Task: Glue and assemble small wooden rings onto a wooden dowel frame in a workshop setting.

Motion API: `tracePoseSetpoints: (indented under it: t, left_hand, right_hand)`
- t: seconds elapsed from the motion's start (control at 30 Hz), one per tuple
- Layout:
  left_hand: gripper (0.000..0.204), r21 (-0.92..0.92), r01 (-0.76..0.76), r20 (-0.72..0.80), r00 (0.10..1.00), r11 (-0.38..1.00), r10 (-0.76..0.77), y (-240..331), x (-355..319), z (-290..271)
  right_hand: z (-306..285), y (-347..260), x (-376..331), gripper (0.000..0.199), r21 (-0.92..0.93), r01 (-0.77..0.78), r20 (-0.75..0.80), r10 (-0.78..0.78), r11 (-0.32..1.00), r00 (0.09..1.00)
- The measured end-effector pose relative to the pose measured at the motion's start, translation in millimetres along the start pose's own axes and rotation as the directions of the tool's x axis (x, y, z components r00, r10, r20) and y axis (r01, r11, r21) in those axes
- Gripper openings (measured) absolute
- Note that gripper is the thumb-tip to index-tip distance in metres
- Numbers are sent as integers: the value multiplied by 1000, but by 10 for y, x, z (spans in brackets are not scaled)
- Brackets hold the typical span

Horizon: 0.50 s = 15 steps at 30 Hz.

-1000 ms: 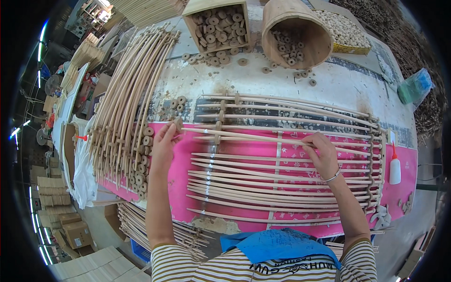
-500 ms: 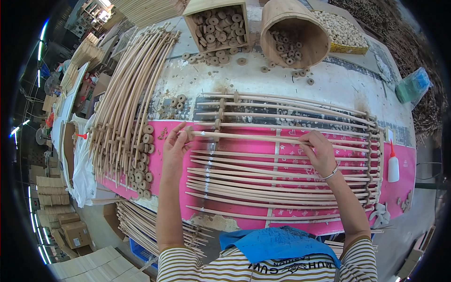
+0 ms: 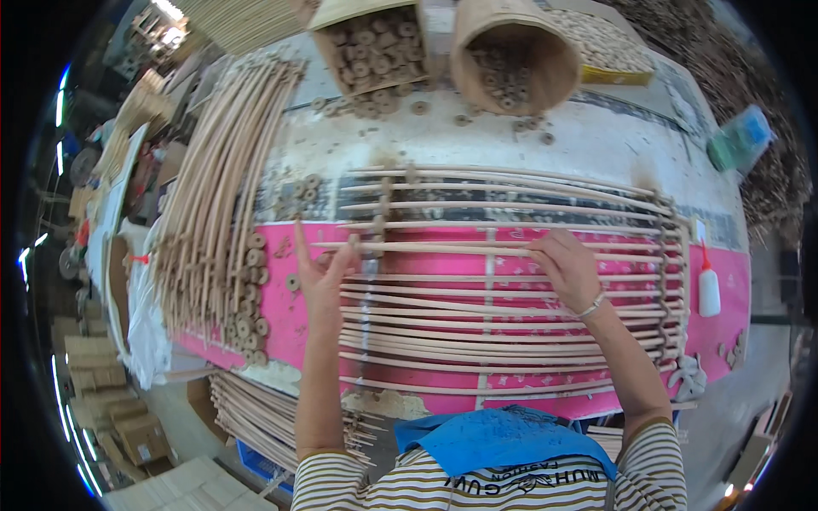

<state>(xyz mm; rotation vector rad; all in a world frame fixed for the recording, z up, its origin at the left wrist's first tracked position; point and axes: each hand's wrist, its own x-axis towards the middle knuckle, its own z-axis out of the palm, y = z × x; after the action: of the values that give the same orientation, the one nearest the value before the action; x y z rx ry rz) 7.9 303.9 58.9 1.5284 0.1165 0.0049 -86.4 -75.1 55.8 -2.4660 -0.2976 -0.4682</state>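
Rod [image 3: 443, 248] now higher, between both hands [image 3: 322, 277] [image 3: 565, 268].

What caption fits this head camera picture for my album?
Two hands, left and right, press a thin wooden rod onto a rack of rods on a pink table.

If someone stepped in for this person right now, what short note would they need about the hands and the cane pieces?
Left hand: open, fingers spread, at the left end of one long cane rod.
Right hand: fingers pinching the same rod further along.
Frame: a rack of curved rods lying across the pink mat, threaded on upright cross pins.
Supplies: loose rod bundle at left, small wooden discs beside it, more discs in a box and a round basket at the far edge, glue bottle at right.
Done: many rods sit in rows.
Left: the held rod looks not yet settled.
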Motion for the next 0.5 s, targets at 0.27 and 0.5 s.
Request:
tracePoseSetpoints:
  t: [0.27,0.5]
  left_hand:
    - [84,166,-49,-7,999,985,51,-42,-47,-212]
    - [82,208,-21,-21,999,978,26,62,-142,-1]
  right_hand:
    - [242,24,-29,17,149,-94,52,87,984,995]
    - [266,87,-54,13,146,-81,9,80,986,997]
